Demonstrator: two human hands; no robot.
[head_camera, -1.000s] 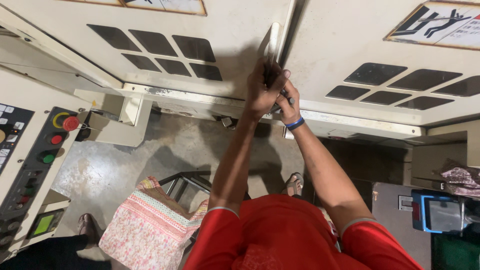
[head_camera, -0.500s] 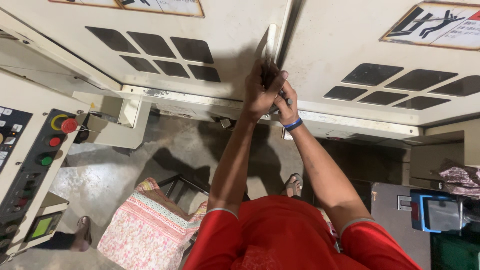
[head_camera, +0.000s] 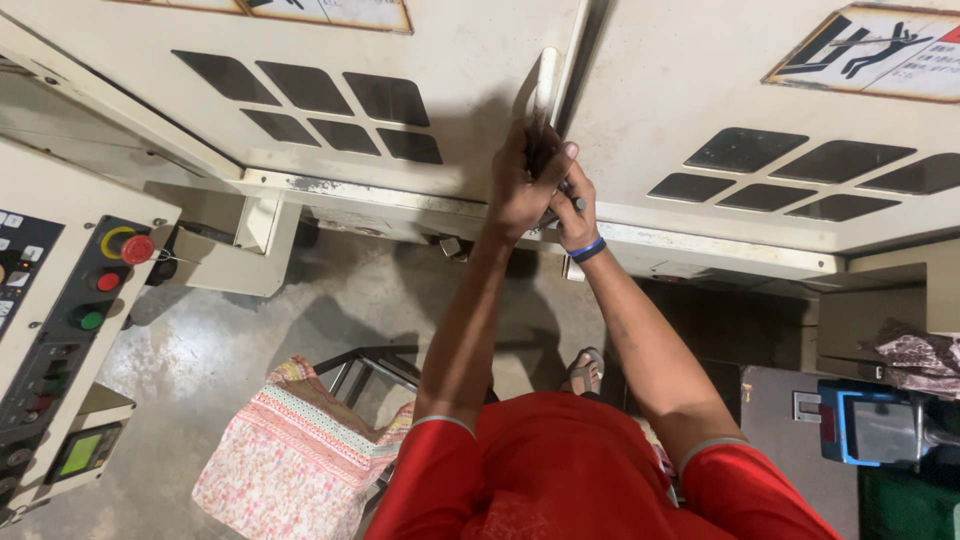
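We face a big cream machine cabinet, and its left door (head_camera: 400, 60) is our landmark for every place here. This door carries 7 dark vent windows and, at its right edge, a pale vertical handle (head_camera: 546, 85). The right door (head_camera: 700, 110) meets it at the seam just beside that handle. Well left of the door stands a control panel (head_camera: 70, 330) with a red button, a green button and a small green screen. Below the door, on the concrete floor, a stool under a flowered pink cushion (head_camera: 275, 455) sits near our legs.

Both hands are raised to the lower end of the handle. Our left hand (head_camera: 520, 185) is clenched around it, fingers wrapped tight. Our right hand (head_camera: 572, 205), with a blue band at the wrist, presses in beside the left, curled on a small dark thing that we cannot make out; we cannot tell whether it also grasps the handle.

As we judge it, the 2 hands are crowded right at the seam, so fingers could be pinched between the doors if the door shifts suddenly. A hard pull could also slip off the smooth handle.
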